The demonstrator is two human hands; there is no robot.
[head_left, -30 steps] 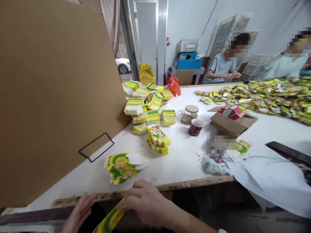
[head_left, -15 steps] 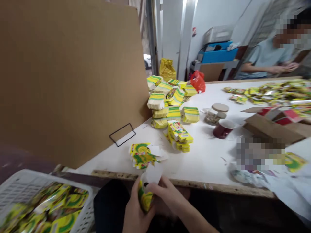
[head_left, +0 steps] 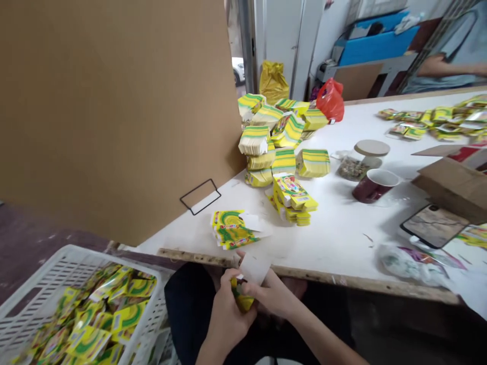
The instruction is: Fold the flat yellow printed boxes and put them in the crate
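Note:
Just below the table's front edge, my left hand [head_left: 229, 310] is wrapped round a small yellow and green cardboard box [head_left: 243, 300]. Its white flap [head_left: 255, 268] stands up at the top. My right hand [head_left: 272, 296] grips the box at its upper end, thumb near the opening and fingers behind the flap. What lies inside the box is hidden. Beyond my hands, a few flattened boxes [head_left: 231, 228] of the same print lie on the white table [head_left: 335, 253].
Bundled flat cartons [head_left: 283, 162] are stacked by the cardboard panel [head_left: 114, 111]. More boxes [head_left: 294, 195] lie in front. Rightward are a jar [head_left: 352, 170], a mug [head_left: 371, 188], a phone [head_left: 433, 225] and an open carton [head_left: 452, 185]. A white basket [head_left: 72, 256] of yellow packets stands lower left.
The camera view has shifted, so the table and basket sit differently in frame. My hands still hold the box; the left fingers now cover more of it, and its flap points more rightward.

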